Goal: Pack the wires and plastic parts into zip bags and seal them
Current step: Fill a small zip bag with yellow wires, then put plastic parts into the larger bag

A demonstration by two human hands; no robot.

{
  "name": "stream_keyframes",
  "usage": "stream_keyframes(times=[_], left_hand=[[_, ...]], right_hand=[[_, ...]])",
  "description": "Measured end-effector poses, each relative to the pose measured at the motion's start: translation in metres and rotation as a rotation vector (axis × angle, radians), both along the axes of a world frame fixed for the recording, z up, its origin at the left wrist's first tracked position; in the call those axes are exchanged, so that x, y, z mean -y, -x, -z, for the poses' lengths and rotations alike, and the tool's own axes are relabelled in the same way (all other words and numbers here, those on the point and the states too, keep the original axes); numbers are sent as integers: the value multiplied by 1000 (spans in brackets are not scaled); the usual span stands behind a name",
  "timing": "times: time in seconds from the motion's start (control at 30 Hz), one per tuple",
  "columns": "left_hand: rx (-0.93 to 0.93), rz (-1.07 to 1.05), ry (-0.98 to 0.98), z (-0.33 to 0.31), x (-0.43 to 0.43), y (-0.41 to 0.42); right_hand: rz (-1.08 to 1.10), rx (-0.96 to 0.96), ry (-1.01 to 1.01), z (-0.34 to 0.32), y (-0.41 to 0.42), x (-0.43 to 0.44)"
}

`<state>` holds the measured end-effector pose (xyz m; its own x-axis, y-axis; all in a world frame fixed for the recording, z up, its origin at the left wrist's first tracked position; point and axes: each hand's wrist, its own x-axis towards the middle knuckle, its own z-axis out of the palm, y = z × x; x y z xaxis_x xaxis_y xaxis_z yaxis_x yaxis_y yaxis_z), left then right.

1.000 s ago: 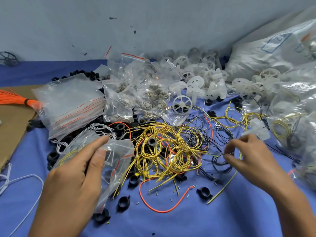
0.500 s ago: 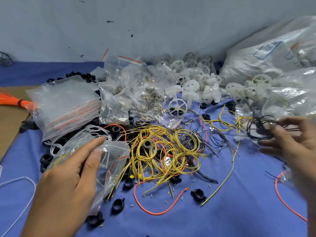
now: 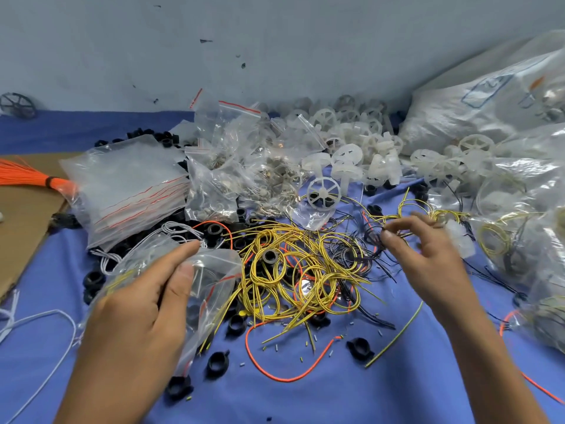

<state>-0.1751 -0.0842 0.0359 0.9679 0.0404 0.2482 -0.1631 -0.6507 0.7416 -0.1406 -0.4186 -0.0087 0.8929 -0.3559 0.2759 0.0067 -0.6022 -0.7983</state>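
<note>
My left hand (image 3: 143,310) grips a clear zip bag (image 3: 217,280) with a red seal strip at the lower left; some yellow wire shows inside it. A tangle of yellow wires (image 3: 293,270) lies in the middle of the blue cloth, with thin black wires (image 3: 351,249) just to its right. My right hand (image 3: 428,258) is over those black wires, thumb and forefinger pinching a few strands. Black plastic rings (image 3: 217,364) and a loose orange wire (image 3: 275,374) lie in front. White plastic wheels (image 3: 324,192) are heaped behind.
A stack of empty zip bags (image 3: 131,185) lies at the left, beside small bags of metal parts (image 3: 244,179). Filled bags (image 3: 513,240) and a large sack (image 3: 489,96) crowd the right. Cardboard (image 3: 24,215), an orange wire bundle (image 3: 24,175) and white wires (image 3: 39,319) are far left.
My right hand carried black wires off to the right, then came back to the black wire pile in the middle. My left hand kept hold of the bag.
</note>
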Motion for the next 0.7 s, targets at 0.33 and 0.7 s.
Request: stream_keyframes(times=[0.33,0.7], left_hand=[[-29,10,26,0,0,-1],[97,82,-306,1,14,5]], right_hand=[[-172,232,-477,-33,12,-9],[-446,-57,-135,-10,60,-164]])
